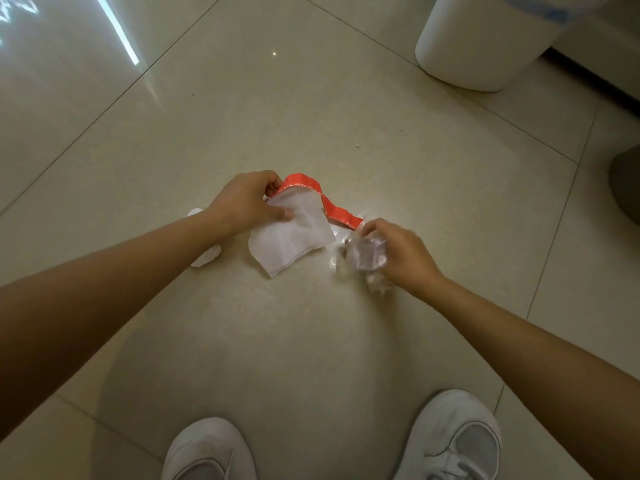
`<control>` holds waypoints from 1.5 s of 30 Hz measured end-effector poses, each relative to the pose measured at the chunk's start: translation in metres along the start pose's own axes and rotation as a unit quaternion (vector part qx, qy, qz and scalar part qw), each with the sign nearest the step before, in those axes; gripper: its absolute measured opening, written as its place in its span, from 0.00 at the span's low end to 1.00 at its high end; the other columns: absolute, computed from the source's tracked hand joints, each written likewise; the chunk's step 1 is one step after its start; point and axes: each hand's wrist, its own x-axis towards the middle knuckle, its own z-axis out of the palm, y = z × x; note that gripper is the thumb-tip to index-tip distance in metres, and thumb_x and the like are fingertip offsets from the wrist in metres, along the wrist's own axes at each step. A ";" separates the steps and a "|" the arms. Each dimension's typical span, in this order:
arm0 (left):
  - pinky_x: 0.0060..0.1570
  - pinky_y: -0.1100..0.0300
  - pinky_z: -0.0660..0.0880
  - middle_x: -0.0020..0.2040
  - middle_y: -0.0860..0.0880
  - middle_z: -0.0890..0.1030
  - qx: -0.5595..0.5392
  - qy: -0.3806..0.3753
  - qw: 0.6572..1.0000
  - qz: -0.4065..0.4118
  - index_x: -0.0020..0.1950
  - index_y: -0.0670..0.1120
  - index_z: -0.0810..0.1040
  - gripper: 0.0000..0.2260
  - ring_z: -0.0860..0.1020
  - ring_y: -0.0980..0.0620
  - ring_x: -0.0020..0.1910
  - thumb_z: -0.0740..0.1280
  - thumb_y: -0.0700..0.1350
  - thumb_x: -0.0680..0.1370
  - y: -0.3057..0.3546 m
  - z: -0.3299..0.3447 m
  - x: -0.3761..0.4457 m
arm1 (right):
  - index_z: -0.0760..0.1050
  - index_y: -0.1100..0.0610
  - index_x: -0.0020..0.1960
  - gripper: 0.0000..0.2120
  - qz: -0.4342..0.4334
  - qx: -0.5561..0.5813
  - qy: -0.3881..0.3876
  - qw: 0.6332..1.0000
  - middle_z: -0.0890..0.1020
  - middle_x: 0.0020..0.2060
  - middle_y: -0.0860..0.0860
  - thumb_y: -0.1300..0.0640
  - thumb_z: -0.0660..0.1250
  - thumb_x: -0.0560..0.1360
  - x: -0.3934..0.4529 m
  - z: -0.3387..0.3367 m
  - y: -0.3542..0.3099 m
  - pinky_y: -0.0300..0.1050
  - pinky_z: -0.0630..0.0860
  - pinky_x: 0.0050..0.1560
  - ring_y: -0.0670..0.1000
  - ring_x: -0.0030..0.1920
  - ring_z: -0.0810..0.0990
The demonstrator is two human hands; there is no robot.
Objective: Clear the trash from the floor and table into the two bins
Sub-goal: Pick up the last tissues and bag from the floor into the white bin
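Both arms reach down toward the floor, and the left hand (pixel 247 202) pinches a white tissue (pixel 292 235) and a red-edged wrapper (pixel 332 206) between thumb and fingers (the sheet droops below the thumb). The right hand (pixel 398 249) curls its fingers around a crumpled clear plastic wad (pixel 367 254), more scraps (pixel 379 285) lying under its fingertips; a white bin (pixel 481 46) stands well beyond

White bin (pixel 481 46) top cut off by upper edge; right hand (pixel 398 251) motion-blurred; shoes (pixel 453 441) cropped below.
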 end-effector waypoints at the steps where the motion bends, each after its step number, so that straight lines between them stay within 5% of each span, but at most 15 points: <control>1: 0.46 0.60 0.69 0.49 0.52 0.77 -0.001 0.000 1.000 0.000 0.56 0.47 0.76 0.17 0.74 0.51 0.48 0.74 0.51 0.70 0.000 0.000 0.000 | 0.74 0.49 0.54 0.24 0.023 0.044 0.039 0.998 0.78 0.50 0.47 0.65 0.76 0.64 0.002 -0.008 0.001 0.42 0.75 0.38 0.51 0.46 0.77; 4: 0.46 0.60 0.69 0.49 0.52 0.77 -0.002 0.001 1.000 0.000 0.55 0.47 0.76 0.17 0.74 0.51 0.48 0.74 0.51 0.70 0.001 0.000 0.002 | 0.75 0.50 0.52 0.18 0.064 0.131 0.125 0.981 0.79 0.47 0.48 0.65 0.74 0.66 0.007 -0.029 0.010 0.37 0.76 0.41 0.48 0.45 0.78; 8: 0.46 0.60 0.69 0.49 0.51 0.77 0.001 0.001 1.000 -0.006 0.55 0.47 0.76 0.17 0.75 0.50 0.49 0.74 0.51 0.70 0.003 0.001 0.004 | 0.74 0.50 0.54 0.18 0.091 0.167 0.138 0.972 0.77 0.49 0.46 0.64 0.74 0.69 0.007 -0.047 0.020 0.27 0.73 0.38 0.42 0.44 0.75; 11: 0.47 0.59 0.71 0.49 0.51 0.77 -0.004 -0.001 1.000 -0.001 0.54 0.47 0.76 0.17 0.75 0.50 0.49 0.74 0.51 0.70 0.004 0.000 0.006 | 0.70 0.49 0.62 0.28 0.100 0.161 0.099 0.977 0.75 0.53 0.49 0.63 0.76 0.67 0.000 -0.045 0.024 0.27 0.71 0.38 0.44 0.45 0.75; 16: 0.49 0.57 0.73 0.49 0.50 0.78 -0.008 0.002 1.000 0.000 0.55 0.46 0.77 0.18 0.75 0.49 0.49 0.75 0.51 0.70 0.002 -0.001 0.005 | 0.56 0.49 0.74 0.46 0.141 0.140 0.016 0.980 0.73 0.54 0.48 0.57 0.79 0.65 -0.003 -0.021 0.025 0.40 0.71 0.52 0.49 0.51 0.75; 22: 0.48 0.57 0.73 0.49 0.50 0.78 -0.017 0.003 1.000 -0.008 0.54 0.46 0.77 0.16 0.75 0.50 0.48 0.74 0.50 0.70 -0.002 -0.001 0.002 | 0.70 0.50 0.62 0.26 0.074 -0.072 -0.022 0.994 0.73 0.55 0.49 0.57 0.75 0.67 0.004 -0.005 0.014 0.44 0.75 0.47 0.51 0.49 0.76; 25: 0.45 0.60 0.70 0.49 0.52 0.78 -0.022 0.006 1.000 0.001 0.54 0.47 0.77 0.15 0.75 0.51 0.47 0.74 0.48 0.71 0.001 -0.001 0.002 | 0.74 0.50 0.57 0.26 0.041 -0.109 -0.013 0.993 0.64 0.59 0.49 0.50 0.79 0.62 0.008 -0.010 0.011 0.41 0.73 0.49 0.49 0.58 0.68; 28: 0.44 0.61 0.67 0.50 0.52 0.78 -0.011 0.005 1.000 0.019 0.56 0.47 0.77 0.14 0.74 0.52 0.44 0.72 0.44 0.73 0.003 0.000 0.000 | 0.74 0.49 0.58 0.25 0.019 -0.142 -0.033 0.989 0.65 0.63 0.51 0.53 0.78 0.64 0.008 -0.013 0.011 0.42 0.71 0.52 0.52 0.62 0.66; 32: 0.48 0.56 0.71 0.53 0.48 0.80 0.034 0.014 0.998 0.052 0.58 0.47 0.76 0.14 0.77 0.47 0.51 0.70 0.44 0.73 0.005 -0.008 -0.011 | 0.74 0.47 0.59 0.19 -0.056 -0.192 -0.064 0.978 0.73 0.51 0.49 0.54 0.72 0.70 -0.001 -0.013 0.005 0.43 0.72 0.43 0.53 0.47 0.76; 35: 0.50 0.54 0.72 0.54 0.47 0.80 0.063 0.017 0.995 0.070 0.58 0.47 0.76 0.14 0.76 0.46 0.53 0.69 0.43 0.73 0.016 -0.026 -0.012 | 0.74 0.42 0.57 0.13 -0.073 -0.192 -0.100 0.973 0.75 0.48 0.48 0.51 0.68 0.73 0.001 -0.017 -0.009 0.41 0.72 0.44 0.51 0.46 0.76; 39: 0.48 0.54 0.72 0.54 0.46 0.79 0.090 0.048 0.991 0.087 0.57 0.46 0.76 0.13 0.76 0.45 0.53 0.68 0.42 0.73 0.035 -0.051 0.003 | 0.73 0.44 0.58 0.15 -0.074 -0.234 -0.134 0.960 0.74 0.48 0.48 0.51 0.68 0.72 0.027 -0.028 -0.033 0.43 0.71 0.43 0.54 0.48 0.77; 45: 0.45 0.56 0.70 0.52 0.47 0.79 0.096 0.042 0.992 0.076 0.55 0.46 0.76 0.12 0.76 0.46 0.52 0.68 0.42 0.72 0.025 -0.043 0.013 | 0.69 0.43 0.62 0.31 -0.017 -0.186 -0.143 0.972 0.68 0.55 0.47 0.44 0.77 0.62 0.022 0.005 -0.038 0.39 0.71 0.44 0.50 0.50 0.72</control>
